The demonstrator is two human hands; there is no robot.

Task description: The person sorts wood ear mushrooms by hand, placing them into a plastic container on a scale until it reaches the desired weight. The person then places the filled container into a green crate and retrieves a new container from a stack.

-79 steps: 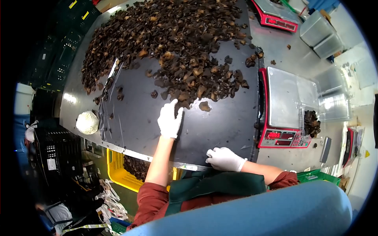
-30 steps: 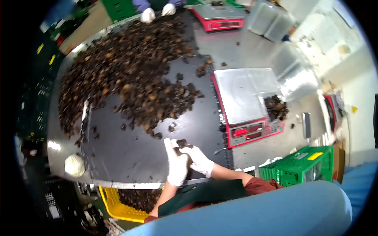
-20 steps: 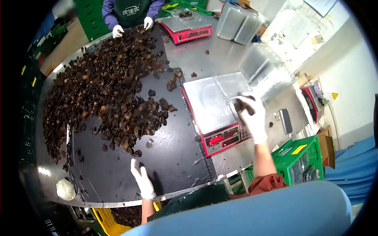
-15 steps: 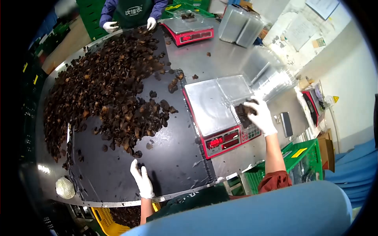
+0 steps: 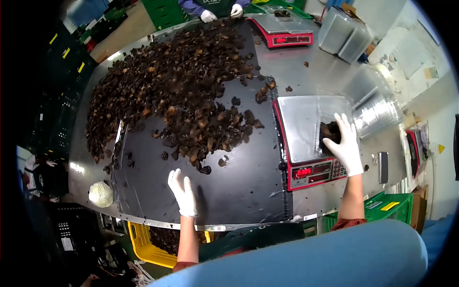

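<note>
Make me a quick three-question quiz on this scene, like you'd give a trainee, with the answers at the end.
1. Multiple choice: Where is the wearer's left hand?
A) Over the black mat
B) On the far scale
C) On the white netted ball
2. True or false: The wearer's right hand is at the dark pieces on the nearer scale.
3. Fill in the blank: The crate below the near edge of the table is ____ in colour.

Key: 1 A; 2 true; 3 yellow.
</note>
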